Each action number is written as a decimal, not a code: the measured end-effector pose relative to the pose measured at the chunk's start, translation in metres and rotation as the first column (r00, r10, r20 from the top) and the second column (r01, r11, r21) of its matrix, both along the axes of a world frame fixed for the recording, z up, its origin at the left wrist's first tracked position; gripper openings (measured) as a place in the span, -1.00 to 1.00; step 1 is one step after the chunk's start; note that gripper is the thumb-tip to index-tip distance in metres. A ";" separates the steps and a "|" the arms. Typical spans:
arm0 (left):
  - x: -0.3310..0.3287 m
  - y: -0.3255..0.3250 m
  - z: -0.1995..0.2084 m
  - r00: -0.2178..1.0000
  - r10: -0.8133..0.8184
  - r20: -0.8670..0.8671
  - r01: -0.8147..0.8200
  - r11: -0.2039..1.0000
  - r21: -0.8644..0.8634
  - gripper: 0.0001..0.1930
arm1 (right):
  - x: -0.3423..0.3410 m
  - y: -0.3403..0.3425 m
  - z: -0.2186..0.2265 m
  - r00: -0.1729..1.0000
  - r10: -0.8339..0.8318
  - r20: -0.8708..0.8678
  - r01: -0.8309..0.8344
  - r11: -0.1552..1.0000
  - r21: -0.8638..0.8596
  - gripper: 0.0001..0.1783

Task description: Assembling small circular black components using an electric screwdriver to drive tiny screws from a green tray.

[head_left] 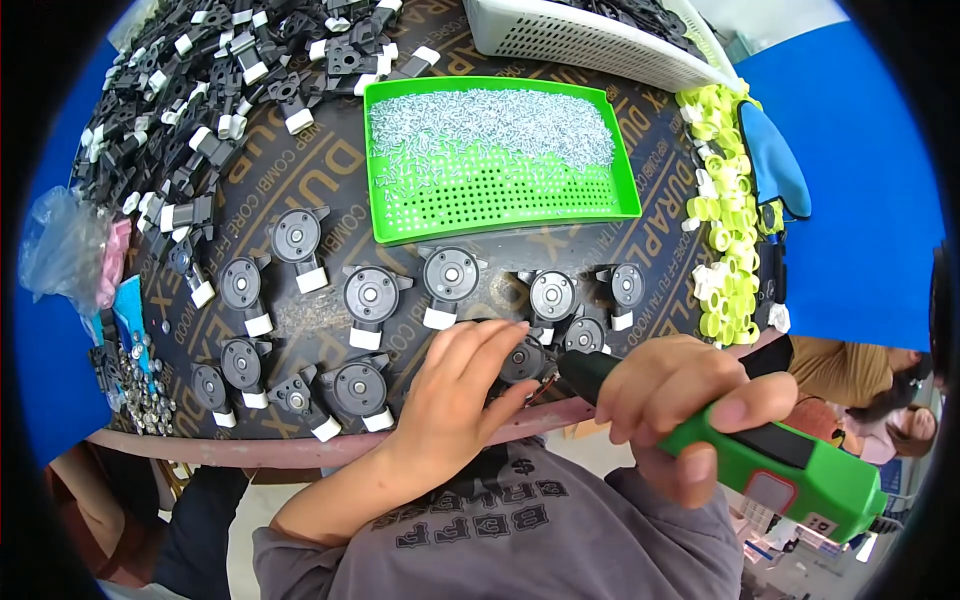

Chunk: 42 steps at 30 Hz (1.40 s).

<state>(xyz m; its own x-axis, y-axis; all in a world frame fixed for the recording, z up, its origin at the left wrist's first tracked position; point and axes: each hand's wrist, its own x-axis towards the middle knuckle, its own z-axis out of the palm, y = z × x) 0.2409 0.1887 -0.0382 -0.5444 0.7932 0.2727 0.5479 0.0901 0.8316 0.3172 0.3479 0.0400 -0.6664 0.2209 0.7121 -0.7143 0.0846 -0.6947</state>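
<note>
Left hand (455,400) curled, fingers and thumb around a black disc-shaped plastic part (522,360) near the table's close edge; grip seems meant to steady it. Right hand (680,410) wrapped firmly about a green-and-black pistol-less power screwdriver (815,480), slanted so its black nose points left at the part — whether the tip touches, cannot tell.

Beyond both hands, a green perforated plastic tray (630,205) of small silvery metal screws (490,125), probably set there for easy reach. Left of and beyond the left hand, loose rows of black round-faced plastic assemblies with white stubs (371,292), spread singly, perhaps for picking up one by one.

The part itself: dark, round-faced, mostly covered by left fingers — white stub not visible. Its uncovered neighbours show a flat disc, pale metallic centre and side lugs.
</note>
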 end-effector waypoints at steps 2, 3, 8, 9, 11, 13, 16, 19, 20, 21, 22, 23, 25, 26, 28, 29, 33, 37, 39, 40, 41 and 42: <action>0.000 0.001 0.004 0.998 0.051 0.039 -0.053 0.998 0.028 -0.44 | 0.001 0.000 0.005 1.000 0.021 -0.010 -0.021 1.000 -0.015 -0.61; 0.000 0.001 0.005 0.998 0.052 0.040 -0.053 0.998 0.030 -0.44 | 0.002 0.000 0.007 0.999 0.042 -0.022 -0.042 0.999 -0.030 -0.60; -0.004 -0.006 -0.001 0.996 0.078 0.048 -0.084 0.986 0.144 -0.63 | 0.012 -0.004 0.011 0.987 0.159 -0.006 -0.158 0.983 -0.096 -0.63; -0.003 -0.006 0.000 0.991 0.101 0.086 -0.114 0.980 0.164 -0.72 | 0.012 -0.005 0.012 0.982 0.188 -0.014 -0.189 0.977 -0.102 -0.63; -0.003 -0.007 -0.001 0.991 0.092 0.093 -0.107 0.978 0.181 -0.74 | 0.014 -0.003 0.014 0.971 0.240 -0.014 -0.241 0.966 -0.095 -0.62; -0.003 -0.007 0.000 0.992 0.079 0.099 -0.097 0.975 0.201 -0.76 | 0.015 -0.004 0.016 0.974 0.226 -0.022 -0.227 0.968 -0.102 -0.62; -0.001 -0.009 -0.004 0.990 0.127 0.063 -0.137 0.973 0.185 -0.79 | 0.015 -0.007 0.014 0.979 0.202 -0.019 -0.202 0.973 -0.115 -0.63; 0.001 -0.007 -0.003 0.990 0.140 0.003 -0.138 0.971 0.193 -0.78 | 0.017 -0.006 0.020 0.984 0.176 0.015 -0.174 0.981 -0.089 -0.63; 0.001 -0.007 -0.003 0.988 0.152 -0.030 -0.143 0.971 0.194 -0.77 | 0.017 -0.005 0.020 0.984 0.177 0.034 -0.174 0.982 -0.067 -0.63; 0.002 -0.007 -0.004 0.985 0.163 -0.063 -0.148 0.970 0.195 -0.76 | 0.016 -0.005 0.020 0.984 0.176 0.037 -0.173 0.982 -0.069 -0.63; 0.002 -0.006 -0.005 0.985 0.162 -0.060 -0.148 0.970 0.193 -0.76 | 0.016 -0.005 0.020 0.983 0.178 0.041 -0.176 0.982 -0.064 -0.63; 0.003 -0.006 -0.008 0.981 0.167 -0.096 -0.145 0.969 0.202 -0.74 | 0.015 -0.005 0.020 0.982 0.181 0.046 -0.178 0.982 -0.058 -0.62; 0.004 -0.005 -0.010 0.977 0.170 -0.129 -0.141 0.968 0.209 -0.73 | 0.011 -0.007 0.019 0.987 0.149 0.059 -0.148 0.989 -0.027 -0.63; 0.005 -0.005 -0.010 0.969 0.183 -0.164 -0.147 0.967 0.210 -0.73 | 0.009 -0.008 0.020 0.991 0.119 0.066 -0.120 0.993 0.007 -0.63; 0.006 -0.005 -0.010 0.961 0.194 -0.198 -0.151 0.966 0.211 -0.72 | 0.009 -0.008 0.022 0.989 0.120 0.091 -0.123 0.992 0.024 -0.63; 0.006 -0.006 -0.010 0.958 0.189 -0.217 -0.145 0.968 0.205 -0.72 | 0.009 -0.009 0.022 0.986 0.122 0.114 -0.128 0.991 0.043 -0.63; 0.005 -0.004 -0.010 0.976 0.145 -0.164 -0.120 0.981 0.155 -0.62 | 0.012 -0.013 0.022 0.991 0.086 0.106 -0.093 0.994 0.065 -0.63; 0.006 -0.002 0.001 0.989 0.101 -0.106 -0.100 0.995 0.008 -0.38 | 0.015 -0.013 0.017 0.995 -0.005 0.101 0.000 0.999 0.042 -0.56; 0.009 -0.002 -0.007 0.985 0.107 -0.137 -0.108 0.994 0.006 -0.40 | 0.008 -0.016 0.013 0.980 -0.153 0.125 0.137 0.982 0.128 -0.65; 0.009 -0.003 -0.010 0.980 0.114 -0.165 -0.115 0.993 0.000 -0.42 | 0.005 -0.016 0.008 0.979 -0.157 0.130 0.141 0.982 0.124 -0.65; 0.009 -0.003 -0.010 0.980 0.114 -0.165 -0.115 0.993 0.002 -0.42 | 0.003 -0.015 0.004 0.977 -0.163 0.137 0.147 0.982 0.121 -0.64; 0.009 -0.004 -0.011 0.981 0.115 -0.154 -0.118 0.993 -0.008 -0.43 | 0.001 -0.015 0.002 0.975 -0.143 0.172 0.127 0.987 0.102 -0.64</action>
